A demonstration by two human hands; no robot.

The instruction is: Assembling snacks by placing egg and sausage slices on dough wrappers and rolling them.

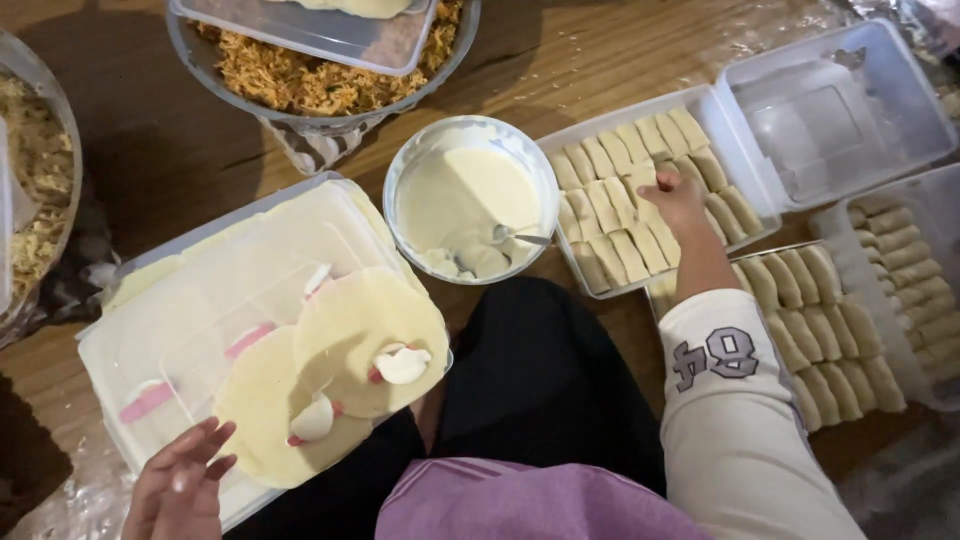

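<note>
From my remote seat I see the right hand (676,203) stretched over the clear tray of rolls (640,210) at the floor's right side, fingers curled narrow onto a pale roll (642,181) in the tray's middle. I cannot tell whether they grip it or only press it. The left hand (180,485) rests at the near left corner, fingers loosely spread, empty, touching the near edge of the upturned box lid (170,340) where two round wrappers (330,370) lie unfilled. By my judgement the work is well along: this tray is nearly packed, another tray (815,325) beside it looks full, yet wrappers, the batter bowl (470,200) and the filling bowl (310,75) remain
</note>
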